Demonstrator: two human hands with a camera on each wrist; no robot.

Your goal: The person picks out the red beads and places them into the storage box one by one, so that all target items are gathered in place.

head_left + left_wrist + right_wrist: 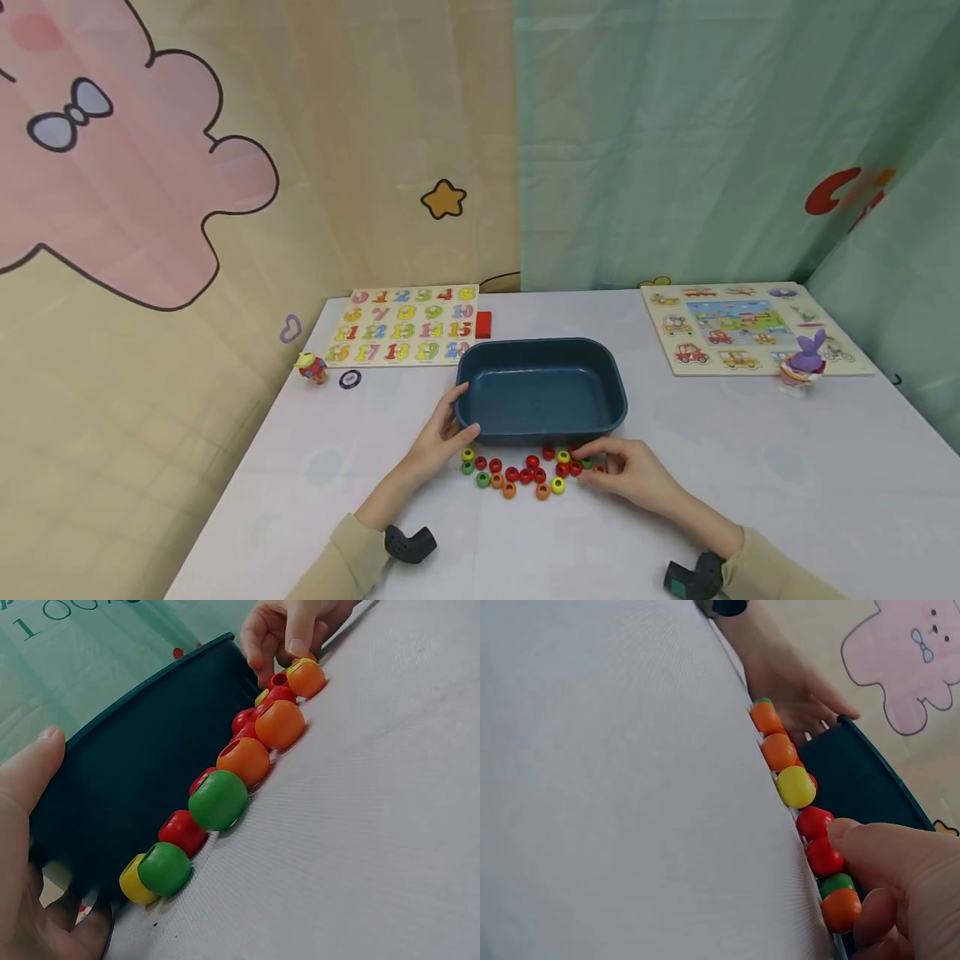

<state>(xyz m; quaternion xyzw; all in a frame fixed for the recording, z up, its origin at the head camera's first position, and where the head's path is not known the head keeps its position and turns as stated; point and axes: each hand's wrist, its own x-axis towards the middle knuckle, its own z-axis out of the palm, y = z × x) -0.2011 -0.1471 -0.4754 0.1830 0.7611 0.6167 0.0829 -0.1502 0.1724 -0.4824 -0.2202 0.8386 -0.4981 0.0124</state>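
Observation:
A dark blue rectangular plastic tub (540, 404) sits on the table with nothing inside it. My left hand (442, 433) holds its near left corner, thumb at the rim and the other fingers along the outer side. In front of the tub lies a loose band of round beads with holes: red beads (526, 476), orange beads (280, 724), green beads (218, 800) and yellow beads (796, 787). At the band's right end my right hand (630, 473) reaches down, thumb and fingers apart around several beads. Its thumb tip touches a red bead (814, 823).
Behind the tub on the left lies a number puzzle board (405, 327) with a red block (483, 325) beside it. A vehicle puzzle board (750, 329) and a purple bunny toy (806, 358) are at the right. A small figure (311, 367) and a round chip (350, 379) lie left.

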